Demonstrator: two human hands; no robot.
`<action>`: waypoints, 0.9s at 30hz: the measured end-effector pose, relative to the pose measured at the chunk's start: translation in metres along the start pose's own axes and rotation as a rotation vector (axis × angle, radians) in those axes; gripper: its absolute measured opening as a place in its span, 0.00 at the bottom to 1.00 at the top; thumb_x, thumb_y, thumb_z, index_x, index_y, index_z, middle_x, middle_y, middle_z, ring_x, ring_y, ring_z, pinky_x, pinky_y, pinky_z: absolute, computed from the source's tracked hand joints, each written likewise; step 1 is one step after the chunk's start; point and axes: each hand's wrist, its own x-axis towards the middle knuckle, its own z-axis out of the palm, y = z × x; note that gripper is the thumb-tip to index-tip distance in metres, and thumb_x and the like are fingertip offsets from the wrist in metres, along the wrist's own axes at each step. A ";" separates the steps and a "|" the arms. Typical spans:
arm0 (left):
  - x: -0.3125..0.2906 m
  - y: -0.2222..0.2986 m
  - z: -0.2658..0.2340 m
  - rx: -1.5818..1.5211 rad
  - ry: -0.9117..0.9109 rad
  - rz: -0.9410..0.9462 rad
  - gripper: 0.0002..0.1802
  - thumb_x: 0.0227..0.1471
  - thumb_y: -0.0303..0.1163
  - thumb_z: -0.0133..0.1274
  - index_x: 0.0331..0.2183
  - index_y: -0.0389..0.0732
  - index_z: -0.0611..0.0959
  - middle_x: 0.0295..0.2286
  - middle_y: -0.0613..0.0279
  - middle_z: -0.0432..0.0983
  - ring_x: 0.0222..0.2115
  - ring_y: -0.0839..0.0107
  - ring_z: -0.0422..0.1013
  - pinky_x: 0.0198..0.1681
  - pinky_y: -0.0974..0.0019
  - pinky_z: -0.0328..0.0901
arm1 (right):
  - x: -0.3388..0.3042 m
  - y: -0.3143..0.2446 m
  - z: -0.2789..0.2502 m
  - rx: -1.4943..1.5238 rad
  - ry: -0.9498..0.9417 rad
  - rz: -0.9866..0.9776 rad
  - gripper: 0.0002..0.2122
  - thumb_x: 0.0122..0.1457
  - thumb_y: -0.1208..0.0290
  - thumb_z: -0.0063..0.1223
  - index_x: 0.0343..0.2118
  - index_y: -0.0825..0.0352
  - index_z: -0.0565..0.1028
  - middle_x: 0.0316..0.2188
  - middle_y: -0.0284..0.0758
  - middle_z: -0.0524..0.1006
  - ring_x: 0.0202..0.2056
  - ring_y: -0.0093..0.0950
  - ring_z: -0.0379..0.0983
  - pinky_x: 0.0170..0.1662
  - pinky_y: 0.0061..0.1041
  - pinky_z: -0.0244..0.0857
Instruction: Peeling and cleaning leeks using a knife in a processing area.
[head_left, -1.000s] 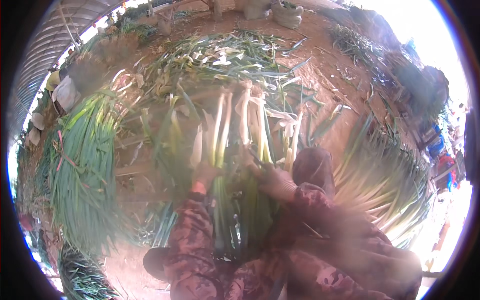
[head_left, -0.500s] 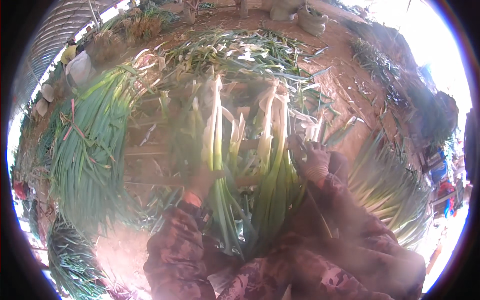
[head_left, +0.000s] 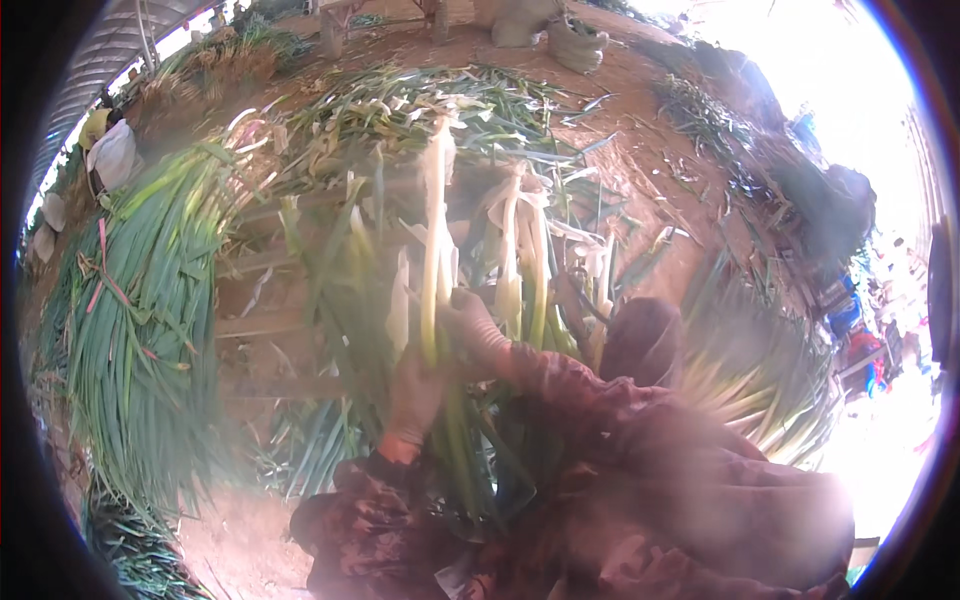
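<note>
A tall green onion (head_left: 435, 215) with a white stalk stands upright before me, its roots at the far end. My left hand (head_left: 415, 395) is wrapped round its lower, greener part. My right hand (head_left: 474, 322) is closed against the same stalk just above, the fingertips partly hidden and hazy. To the right, more green onions (head_left: 510, 265) lean with their white ends away from me. A pale stub of peeled leaf (head_left: 399, 300) stands left of the held stalk.
Wooden slats (head_left: 265, 325) run across beneath the onions. A large tied bundle of green onions (head_left: 150, 310) lies at left, another heap (head_left: 765, 365) at right. Leaf trimmings (head_left: 470, 95) cover the ground ahead. A person (head_left: 110, 150) sits far left; sacks (head_left: 575, 48) stand at the back.
My right hand has come left from the other onions to the stalk in my left hand. That stalk now stands higher. The whole view has shifted, so the surroundings appear further left.
</note>
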 end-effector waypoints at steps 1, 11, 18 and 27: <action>0.002 -0.002 0.005 -0.036 0.036 0.020 0.19 0.50 0.29 0.59 0.44 0.34 0.77 0.30 0.63 0.77 0.29 0.74 0.72 0.33 0.68 0.69 | 0.010 0.015 -0.007 -0.092 0.075 -0.140 0.26 0.55 0.56 0.59 0.46 0.77 0.72 0.30 0.48 0.79 0.34 0.40 0.78 0.42 0.35 0.70; 0.029 -0.035 -0.028 -0.336 -0.116 -0.065 0.14 0.55 0.35 0.58 0.42 0.39 0.81 0.28 0.71 0.75 0.24 0.80 0.69 0.27 0.72 0.64 | 0.004 0.012 0.010 -0.138 -0.215 -0.012 0.19 0.60 0.58 0.53 0.45 0.71 0.75 0.34 0.49 0.79 0.36 0.43 0.78 0.44 0.37 0.71; 0.038 -0.010 -0.015 -0.454 -0.135 -0.228 0.18 0.50 0.35 0.62 0.42 0.38 0.83 0.28 0.70 0.78 0.27 0.80 0.70 0.31 0.72 0.65 | 0.044 0.031 -0.108 -1.243 0.417 0.104 0.15 0.59 0.60 0.51 0.39 0.68 0.78 0.39 0.43 0.80 0.42 0.41 0.79 0.46 0.34 0.71; 0.038 -0.018 -0.025 -0.286 -0.071 -0.141 0.25 0.45 0.39 0.65 0.43 0.36 0.82 0.34 0.51 0.81 0.33 0.64 0.77 0.41 0.61 0.68 | 0.052 0.041 -0.065 -1.493 0.170 0.041 0.20 0.54 0.53 0.59 0.42 0.64 0.80 0.37 0.41 0.81 0.38 0.40 0.80 0.40 0.37 0.74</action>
